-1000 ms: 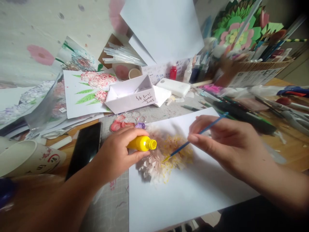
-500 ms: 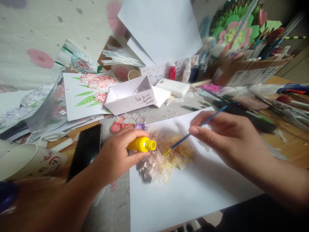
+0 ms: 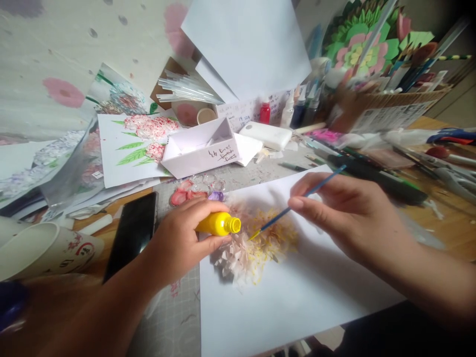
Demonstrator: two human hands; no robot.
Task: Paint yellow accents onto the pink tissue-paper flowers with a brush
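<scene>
My left hand (image 3: pixel 186 230) is closed around a small yellow paint bottle (image 3: pixel 217 224), tilted with its uncapped mouth pointing right. Between thumb and fingers, my right hand (image 3: pixel 334 208) pinches a thin blue paintbrush (image 3: pixel 282 212). The yellow-coated bristles point down and left, at the ruffled paper flower (image 3: pixel 238 260); whether they touch it I cannot tell. Pale pinkish-white petals make up the flower's left part, while yellow edges show on its middle and right. Beneath it lies a white sheet of paper (image 3: pixel 297 302). The bottle hangs just over the flower's upper left.
A black phone (image 3: pixel 132 233) and a paper cup (image 3: pixel 48 248) are on the left. Behind the sheet stand a white paper box (image 3: pixel 203 151) and a red paint bottle (image 3: pixel 265 113). At right, brushes and pens lie near a cardboard box (image 3: pixel 397 111). A grey cutting mat (image 3: pixel 182 307) lies underneath.
The brush and my right hand have shifted very slightly left. My left hand and the yellow bottle stay almost where they were.
</scene>
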